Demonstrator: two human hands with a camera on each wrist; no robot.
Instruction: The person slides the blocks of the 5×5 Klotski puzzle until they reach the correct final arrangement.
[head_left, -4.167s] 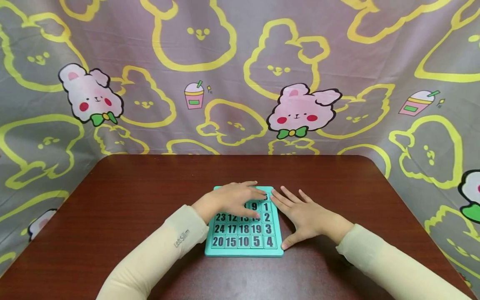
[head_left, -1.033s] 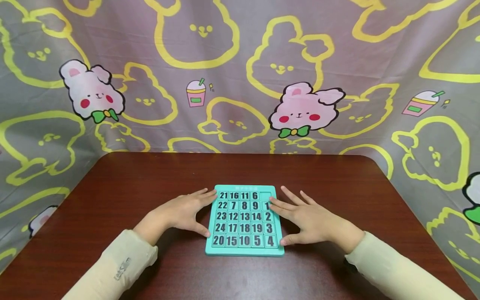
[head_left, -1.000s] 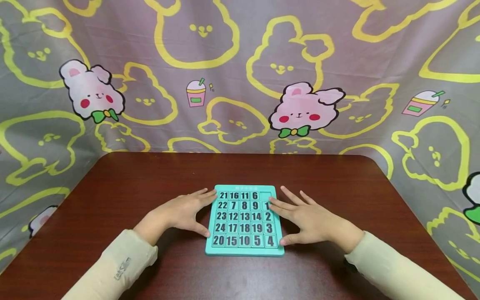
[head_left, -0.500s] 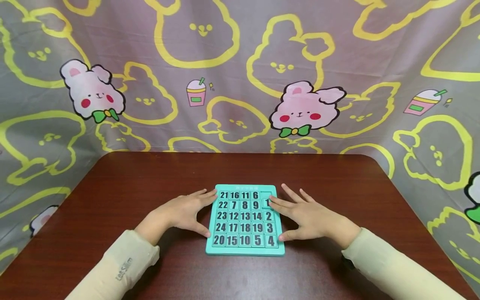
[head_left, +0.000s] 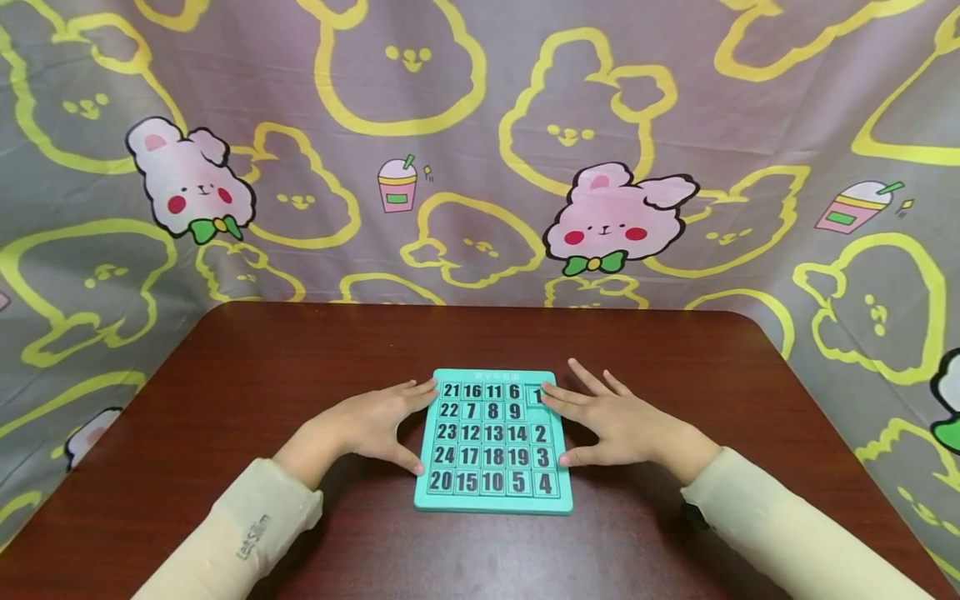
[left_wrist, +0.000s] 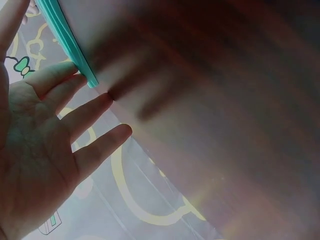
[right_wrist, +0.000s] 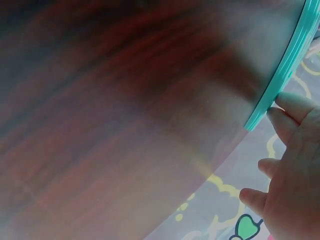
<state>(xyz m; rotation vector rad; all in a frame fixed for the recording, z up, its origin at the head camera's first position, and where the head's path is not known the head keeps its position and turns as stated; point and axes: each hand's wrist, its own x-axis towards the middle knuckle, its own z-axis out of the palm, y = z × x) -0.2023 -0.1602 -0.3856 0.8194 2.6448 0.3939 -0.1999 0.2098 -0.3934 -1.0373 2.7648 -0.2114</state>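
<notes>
A turquoise number slide puzzle (head_left: 491, 504) lies flat on the table in the head view, its black-numbered tiles facing up. My left hand (head_left: 367, 425) steadies its left edge, fingertips at the upper corner and thumb lower down, all fairly straight. On the other side, my right hand (head_left: 622, 425) rests an extended fingertip on the 1 tile (head_left: 536, 397) at the top right, with the thumb at the right edge. A gap shows between that tile and the 2 tile (head_left: 540, 434). Both wrist views show the puzzle's side edge (left_wrist: 67, 42) beside spread fingers.
The dark red-brown table (head_left: 315, 350) has rounded far corners. Behind and beside it hangs a grey-pink curtain (head_left: 465, 158) printed with rabbits, cups and yellow outlines.
The left hand has moved off the puzzle's top to its left edge. Over the last second the right fingertip has slid the 1 tile away from me into the top right space, leaving a gap below.
</notes>
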